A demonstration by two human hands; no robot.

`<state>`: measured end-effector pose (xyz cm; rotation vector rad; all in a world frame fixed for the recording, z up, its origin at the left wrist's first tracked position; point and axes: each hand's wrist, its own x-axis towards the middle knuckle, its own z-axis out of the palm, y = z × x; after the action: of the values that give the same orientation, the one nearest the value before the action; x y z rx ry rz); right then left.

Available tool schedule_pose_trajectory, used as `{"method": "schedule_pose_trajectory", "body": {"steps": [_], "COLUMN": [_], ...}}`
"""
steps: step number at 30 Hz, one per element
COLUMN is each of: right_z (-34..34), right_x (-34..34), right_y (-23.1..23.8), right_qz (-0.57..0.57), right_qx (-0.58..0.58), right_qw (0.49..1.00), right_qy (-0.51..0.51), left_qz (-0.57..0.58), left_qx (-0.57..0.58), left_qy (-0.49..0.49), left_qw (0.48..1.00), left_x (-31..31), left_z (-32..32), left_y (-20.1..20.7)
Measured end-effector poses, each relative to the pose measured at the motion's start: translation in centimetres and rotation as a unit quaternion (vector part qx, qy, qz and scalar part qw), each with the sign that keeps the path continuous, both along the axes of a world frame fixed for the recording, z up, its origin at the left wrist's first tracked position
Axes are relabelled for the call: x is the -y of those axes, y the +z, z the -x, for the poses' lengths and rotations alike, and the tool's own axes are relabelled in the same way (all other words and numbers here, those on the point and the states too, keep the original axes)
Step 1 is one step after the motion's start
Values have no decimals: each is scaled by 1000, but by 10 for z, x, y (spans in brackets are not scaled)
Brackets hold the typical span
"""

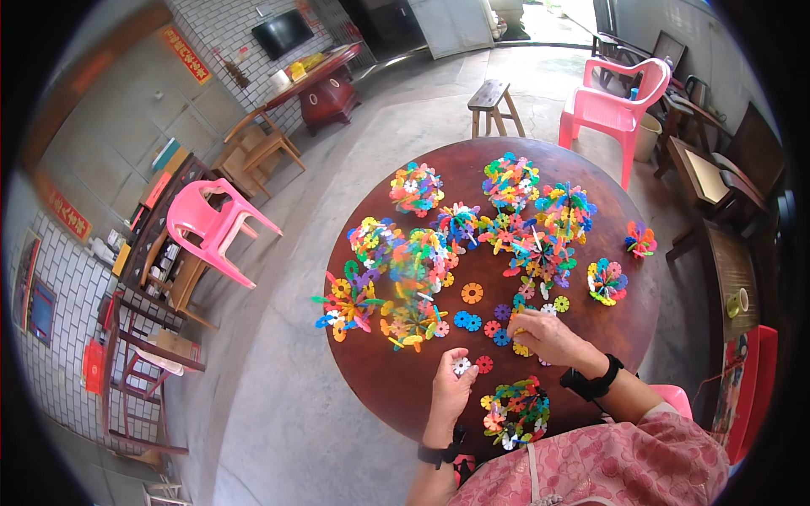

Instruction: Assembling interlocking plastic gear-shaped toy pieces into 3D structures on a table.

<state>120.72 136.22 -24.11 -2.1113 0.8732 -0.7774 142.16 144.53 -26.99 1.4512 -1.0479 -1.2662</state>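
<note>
My left hand (pixel 450 390) is closed around a white notched plastic disc (pixel 461 366), gripping it between thumb and fingers. A red disc (pixel 484 364) lies just to the right of it. Bent down over the loose discs, my right hand (pixel 550 339) has its fingertips pressed together; a yellow disc (pixel 521 349) shows below them. Whatever those fingers pinch is hidden. Blue, purple, orange and green discs are scattered ahead of both hands, among them an orange disc (pixel 472 293). Close to my body sits a multicoloured ball of interlocked discs (pixel 516 411).
Several more disc balls (pixel 417 188) and spiky disc clusters (pixel 348 297) crowd the far and left parts of the round brown table (pixel 384 358). Beyond it stand a wooden stool (pixel 489 97) and a pink plastic chair (pixel 620 105). Another pink chair (pixel 218 223) is at the left.
</note>
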Motion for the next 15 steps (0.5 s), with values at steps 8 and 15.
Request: {"method": "schedule_pose_trajectory", "body": {"steps": [8, 15], "right_z": [7, -4], "right_x": [-13, -53], "right_y": [21, 13], "right_qz": [125, 30], "right_qx": [-78, -247], "right_qw": [989, 940], "right_qy": [-7, 231], "left_qz": [12, 29], "left_qx": [38, 40], "left_qy": [-18, -18], "left_qw": [999, 999], "left_x": [2, 2], "left_z": [-3, -8], "left_y": [-15, -19]}}
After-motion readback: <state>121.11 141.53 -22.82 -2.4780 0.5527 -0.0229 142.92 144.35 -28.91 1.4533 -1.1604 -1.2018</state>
